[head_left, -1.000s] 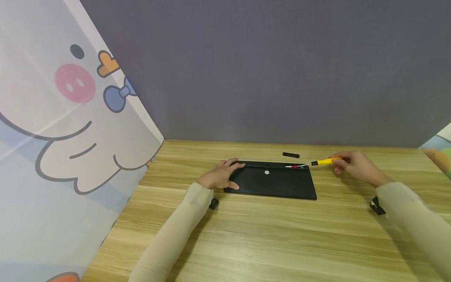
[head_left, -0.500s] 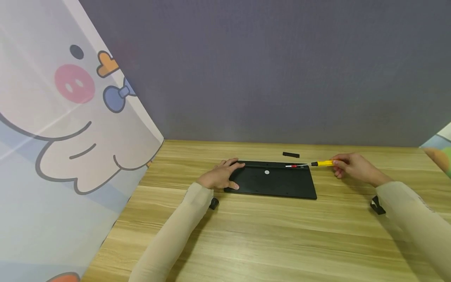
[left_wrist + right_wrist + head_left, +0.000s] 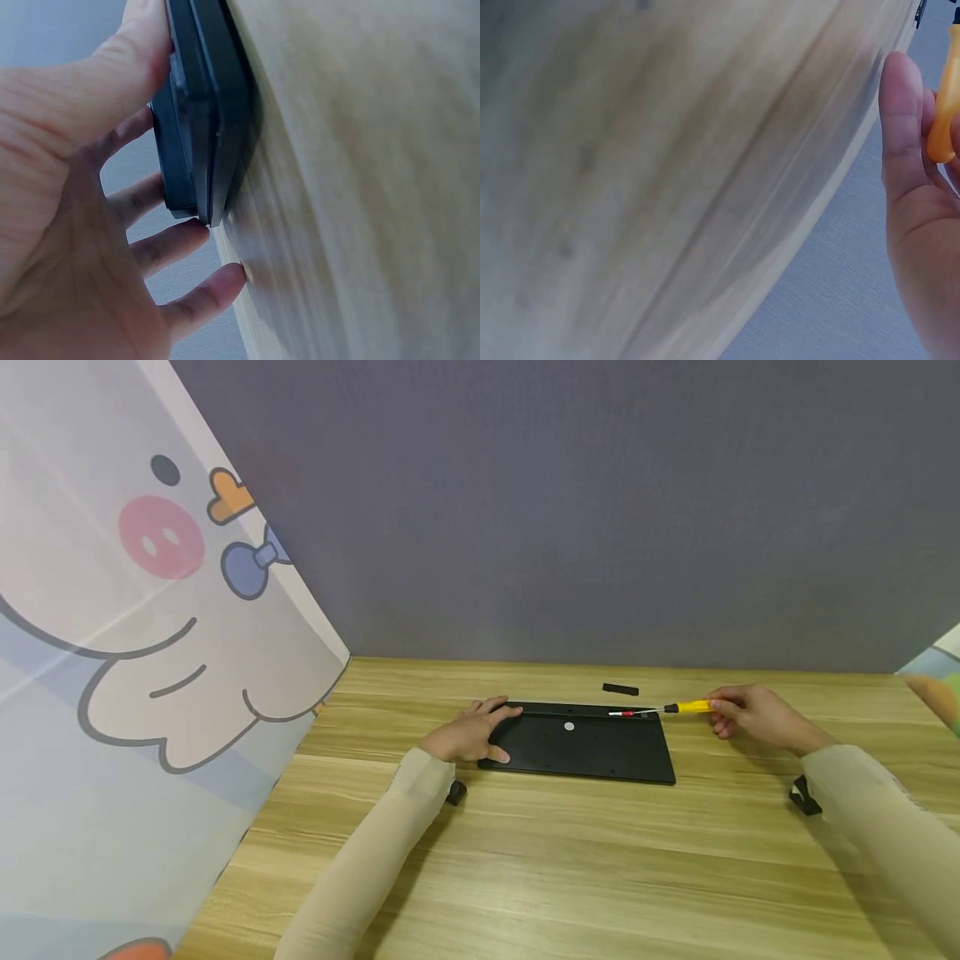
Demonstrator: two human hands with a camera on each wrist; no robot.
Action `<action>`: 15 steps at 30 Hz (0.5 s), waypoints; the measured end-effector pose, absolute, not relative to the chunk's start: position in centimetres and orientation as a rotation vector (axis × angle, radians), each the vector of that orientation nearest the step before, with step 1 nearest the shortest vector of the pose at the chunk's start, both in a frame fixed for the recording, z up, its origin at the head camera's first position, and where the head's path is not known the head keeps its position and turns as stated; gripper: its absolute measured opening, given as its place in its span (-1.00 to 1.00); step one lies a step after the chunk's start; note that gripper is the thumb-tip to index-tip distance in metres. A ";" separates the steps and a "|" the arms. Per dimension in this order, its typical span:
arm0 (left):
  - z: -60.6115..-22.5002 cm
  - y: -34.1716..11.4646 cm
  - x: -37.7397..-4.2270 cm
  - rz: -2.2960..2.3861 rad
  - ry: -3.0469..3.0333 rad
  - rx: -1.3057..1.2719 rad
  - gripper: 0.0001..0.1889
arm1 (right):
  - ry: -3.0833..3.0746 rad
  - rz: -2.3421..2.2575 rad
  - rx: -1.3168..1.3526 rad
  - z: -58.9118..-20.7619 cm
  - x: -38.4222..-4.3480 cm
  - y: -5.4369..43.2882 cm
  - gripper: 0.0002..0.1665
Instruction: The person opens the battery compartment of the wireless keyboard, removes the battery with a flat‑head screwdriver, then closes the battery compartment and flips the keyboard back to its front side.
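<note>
A black keyboard (image 3: pixel 585 750) lies underside up on the wooden table, with a white round sticker (image 3: pixel 568 726) on it. My left hand (image 3: pixel 470 733) rests on its left end, fingers spread and thumb near the front edge. The left wrist view shows fingertips against the keyboard's side and the little finger touching the table. Between thumb and fingers, my right hand (image 3: pixel 750 714) pinches the yellow handle of a screwdriver (image 3: pixel 692 706). Its shaft points left into a slot in the keyboard's raised back strip, at a small red and silver battery-like piece (image 3: pixel 622 714). The exact contact is too small to tell.
Behind the keyboard a small black strip, like a battery cover (image 3: pixel 620 689), lies on the table (image 3: pixel 525 860). A grey panel (image 3: pixel 570 527) rises at the table's back edge. A wall with cartoon print (image 3: pixel 150 693) stands at the left.
The screwdriver's handle and my right hand have dropped slightly, so the screwdriver lies flatter. My left hand, the keyboard and the black strip stay in place.
</note>
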State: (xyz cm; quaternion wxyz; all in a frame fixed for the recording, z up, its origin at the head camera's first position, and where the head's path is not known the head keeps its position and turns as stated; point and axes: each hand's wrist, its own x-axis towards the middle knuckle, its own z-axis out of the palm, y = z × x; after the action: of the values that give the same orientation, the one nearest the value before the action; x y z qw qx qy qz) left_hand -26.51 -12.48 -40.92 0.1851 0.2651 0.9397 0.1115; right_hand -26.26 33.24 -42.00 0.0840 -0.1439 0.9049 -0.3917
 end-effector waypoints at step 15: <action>-41.0 -12.6 -26.6 0.303 2.649 0.743 -0.10 | 2.846 -1.083 -0.498 -41.5 -26.3 32.9 -0.60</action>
State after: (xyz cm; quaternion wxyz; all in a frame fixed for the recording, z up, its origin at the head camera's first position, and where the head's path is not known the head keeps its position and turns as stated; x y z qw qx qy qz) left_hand -26.64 -12.61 -40.99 0.1858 0.2639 0.9403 0.1077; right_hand -26.27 32.87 -41.45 0.0282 -0.1614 0.9220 -0.3508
